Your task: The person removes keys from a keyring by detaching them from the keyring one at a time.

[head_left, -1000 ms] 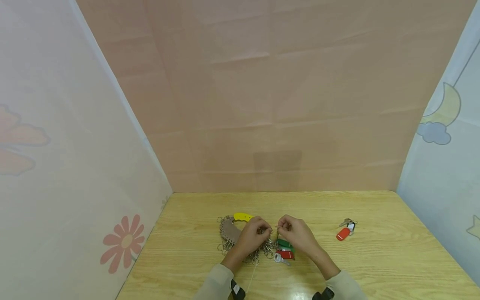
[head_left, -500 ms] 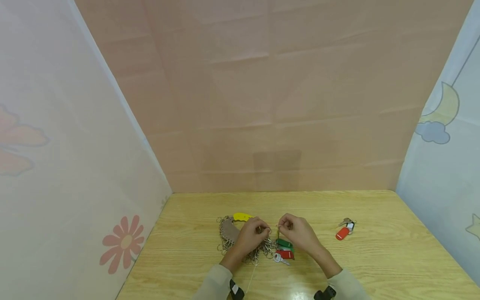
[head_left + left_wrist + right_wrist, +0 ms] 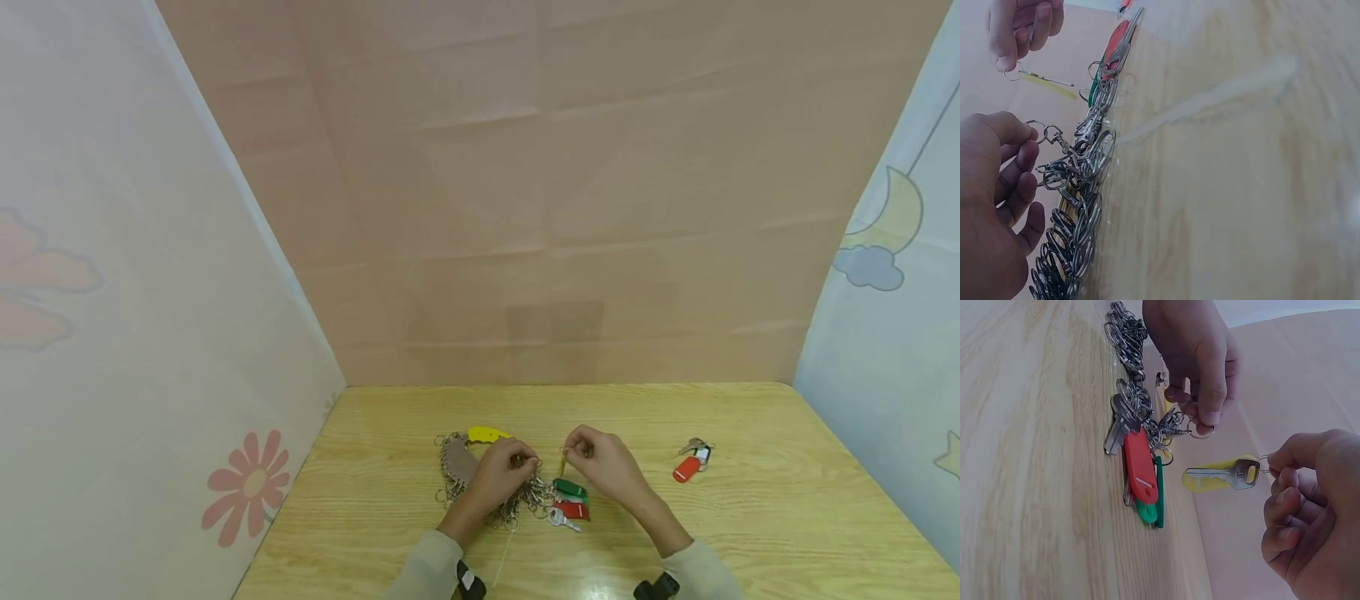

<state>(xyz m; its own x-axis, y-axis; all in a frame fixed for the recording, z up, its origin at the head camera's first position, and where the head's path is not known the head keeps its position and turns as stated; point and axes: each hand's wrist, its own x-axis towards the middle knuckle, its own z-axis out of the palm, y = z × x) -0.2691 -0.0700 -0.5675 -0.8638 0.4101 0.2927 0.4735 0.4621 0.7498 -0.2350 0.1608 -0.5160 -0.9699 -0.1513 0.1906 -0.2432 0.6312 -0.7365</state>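
Observation:
My left hand (image 3: 498,468) pinches a metal split ring (image 3: 1201,430) between thumb and forefinger. A swivel clasp (image 3: 1060,139) links this ring to the cluster on a brown crescent-shaped key holder (image 3: 460,461) with a yellow handle (image 3: 487,434). To its right, my right hand (image 3: 603,462) pinches a small ring (image 3: 1264,464). From that ring hang a yellow key tag (image 3: 1195,482) and a silver key (image 3: 1244,474), above the table and apart from the left hand's ring. Red (image 3: 1139,465) and green (image 3: 1160,494) key tags lie below, beside another key (image 3: 1120,425).
On the wooden table (image 3: 765,500), a red key tag (image 3: 686,469) with keys (image 3: 697,444) lies farther right. A pale thin strip (image 3: 503,557) extends toward the front edge. Fabric walls (image 3: 577,208) stand at the back and both sides.
My right hand has moved a little to the right, away from the left, carrying the yellow tag and key. The left hand has shifted only slightly.

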